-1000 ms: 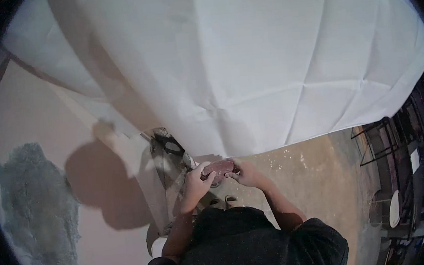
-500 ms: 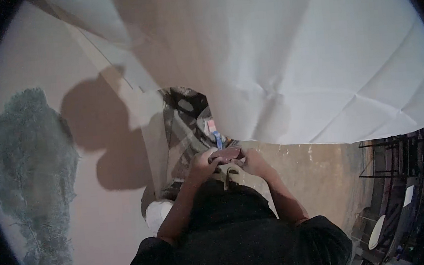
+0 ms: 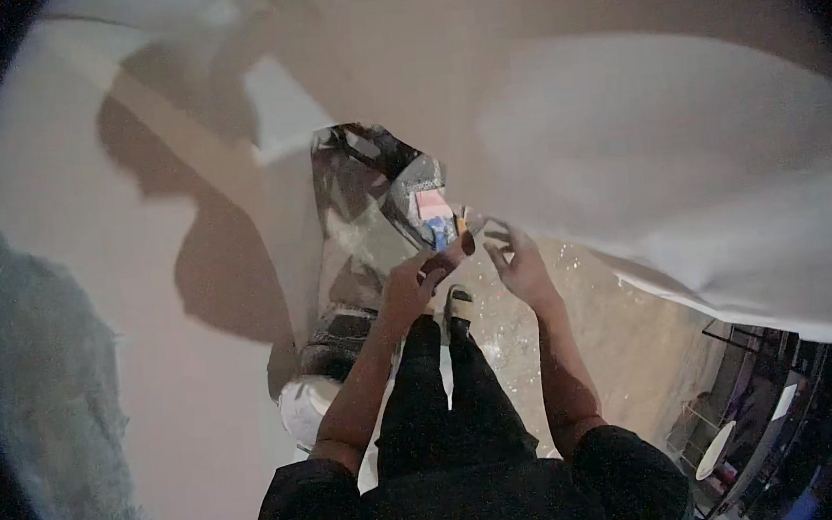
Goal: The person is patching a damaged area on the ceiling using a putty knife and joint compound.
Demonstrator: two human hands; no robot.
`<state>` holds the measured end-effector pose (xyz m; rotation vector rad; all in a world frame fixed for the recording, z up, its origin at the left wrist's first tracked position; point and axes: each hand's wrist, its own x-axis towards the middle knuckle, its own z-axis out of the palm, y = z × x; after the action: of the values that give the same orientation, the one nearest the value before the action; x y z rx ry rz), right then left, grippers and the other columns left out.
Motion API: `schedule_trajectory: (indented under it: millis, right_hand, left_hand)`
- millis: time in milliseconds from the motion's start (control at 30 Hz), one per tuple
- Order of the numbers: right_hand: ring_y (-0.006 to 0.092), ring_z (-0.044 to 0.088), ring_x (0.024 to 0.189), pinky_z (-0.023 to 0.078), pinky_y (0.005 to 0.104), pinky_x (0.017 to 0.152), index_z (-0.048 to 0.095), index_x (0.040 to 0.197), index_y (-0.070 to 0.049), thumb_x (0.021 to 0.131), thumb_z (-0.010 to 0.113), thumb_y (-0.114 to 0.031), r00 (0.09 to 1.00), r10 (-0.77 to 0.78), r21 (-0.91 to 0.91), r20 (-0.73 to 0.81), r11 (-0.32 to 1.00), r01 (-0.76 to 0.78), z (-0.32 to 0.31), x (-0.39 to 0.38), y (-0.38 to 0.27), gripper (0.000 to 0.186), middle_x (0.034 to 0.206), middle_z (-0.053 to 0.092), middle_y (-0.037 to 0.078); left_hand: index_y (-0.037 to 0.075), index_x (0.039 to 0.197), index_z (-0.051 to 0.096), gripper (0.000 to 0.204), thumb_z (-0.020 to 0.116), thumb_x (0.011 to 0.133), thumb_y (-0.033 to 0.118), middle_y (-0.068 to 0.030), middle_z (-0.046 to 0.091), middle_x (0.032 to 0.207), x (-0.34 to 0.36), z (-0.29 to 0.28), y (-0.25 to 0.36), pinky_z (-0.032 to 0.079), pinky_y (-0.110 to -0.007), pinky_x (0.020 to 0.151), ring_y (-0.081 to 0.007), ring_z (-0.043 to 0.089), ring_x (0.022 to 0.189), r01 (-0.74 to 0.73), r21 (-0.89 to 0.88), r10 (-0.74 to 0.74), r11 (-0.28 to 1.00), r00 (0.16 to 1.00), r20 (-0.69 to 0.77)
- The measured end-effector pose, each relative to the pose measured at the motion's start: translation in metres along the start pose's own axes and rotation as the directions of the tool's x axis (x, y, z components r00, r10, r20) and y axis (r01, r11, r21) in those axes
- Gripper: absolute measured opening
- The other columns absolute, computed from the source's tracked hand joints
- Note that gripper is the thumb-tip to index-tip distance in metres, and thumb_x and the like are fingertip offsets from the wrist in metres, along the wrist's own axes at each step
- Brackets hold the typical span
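My left hand (image 3: 413, 285) is raised in front of me, its fingers closed on a small dark object (image 3: 464, 246) whose kind I cannot make out. My right hand (image 3: 519, 262) is just to its right, a small gap away, with fingers spread and nothing clearly in it. Beyond both hands a crumpled grey plastic-covered sack (image 3: 373, 205) leans against the wall, with a small red, white and blue packet (image 3: 435, 214) at its right edge. My black trousers and one sandalled foot (image 3: 458, 301) show below the hands.
A white bucket (image 3: 303, 411) stands on the floor by my left leg. A large white sheet (image 3: 683, 171) hangs ahead and to the right. A pale wall (image 3: 96, 285) with a grey patch is on the left. The floor (image 3: 586, 315) is paint-speckled. Dark metal racks (image 3: 758, 380) are at lower right.
My hands, held together on the small dark object before, have drawn apart; the right hand has let go and spread. My view has tilted down, showing more of the sack and floor.
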<state>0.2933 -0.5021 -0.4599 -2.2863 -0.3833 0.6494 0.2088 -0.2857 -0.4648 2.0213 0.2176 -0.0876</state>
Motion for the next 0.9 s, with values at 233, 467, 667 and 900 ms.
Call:
schedule_trajectory:
  millis: [233,467,667,900]
  right_hand:
    - [0.0235,0.064,0.100,0.052,0.0335,0.083,0.030,0.143,-0.005,0.092,0.053,-0.004,0.905,-0.043,0.437,-0.423,0.865,0.245,0.013,0.069,0.014,0.055,0.117,0.061,0.017]
    - [0.0255,0.068,0.087,0.054,0.0349,0.072,0.057,0.115,-0.002,0.087,0.061,-0.012,0.974,0.126,0.076,-0.187,0.991,-0.114,0.173,0.146,0.210,0.030,0.096,0.068,0.017]
    - [0.0331,0.065,0.076,0.052,0.0410,0.066,0.054,0.104,-0.002,0.084,0.066,-0.018,0.865,0.322,0.001,-0.384,0.937,-0.348,0.259,0.167,0.219,0.029,0.085,0.064,0.019]
    - [0.0408,0.061,0.084,0.049,0.0471,0.069,0.050,0.103,0.002,0.083,0.066,-0.018,0.895,0.219,-0.015,-0.390,0.970,-0.244,0.251,0.173,0.258,0.033,0.091,0.060,0.024]
  left_hand:
    - [-0.002,0.103,0.061,0.032,0.070,0.082,0.021,-0.0195,0.066,0.085,0.091,0.071,-0.137,0.052,-0.040,0.064,-0.0301,0.068,0.069,0.134,-0.080,-0.134,0.988,0.991,0.013]
    - [-0.004,0.096,0.056,0.030,0.070,0.084,0.020,-0.0144,0.064,0.075,0.142,0.143,-0.272,0.051,-0.029,0.043,-0.0214,0.065,0.053,0.433,-0.403,-0.518,0.806,0.846,-0.126]
    - [-0.005,0.102,0.053,0.043,0.067,0.084,0.031,-0.0240,0.064,0.079,0.141,0.154,-0.341,0.053,-0.047,0.060,-0.0397,0.066,0.071,0.384,0.193,-0.312,0.903,0.895,-0.320]
    - [-0.009,0.121,0.040,0.063,0.064,0.085,0.037,-0.0306,0.062,0.088,0.144,0.188,-0.312,0.050,-0.051,0.070,-0.0470,0.062,0.082,0.436,0.174,-0.344,0.883,0.852,-0.394]
